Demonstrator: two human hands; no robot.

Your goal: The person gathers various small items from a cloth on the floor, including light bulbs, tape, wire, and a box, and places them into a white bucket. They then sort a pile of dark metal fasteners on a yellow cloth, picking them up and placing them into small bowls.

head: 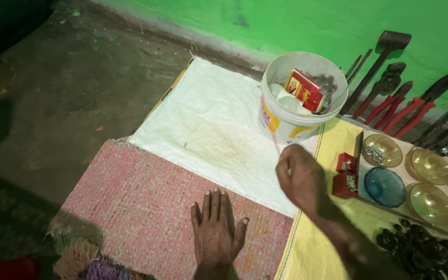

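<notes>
My left hand (215,229) lies flat, palm down, on a pink woven mat (141,202), fingers slightly spread and holding nothing. My right hand (299,175) hovers over the edge of a white woven sack sheet (203,124), fingers curled with something small and pale pinched between them; what it is I cannot tell. Just beyond it stands a white plastic bucket (286,122) holding a red box (304,91), pale round items and dark metal parts.
On a yellow sheet (333,140) to the right sit two small red boxes (346,173) of screws, several amber glass bowls (431,166), a blue bowl (385,186) and black washers (421,251). Red-handled pliers (405,106) and a hammer (385,52) lean on the green wall. Bare floor lies left.
</notes>
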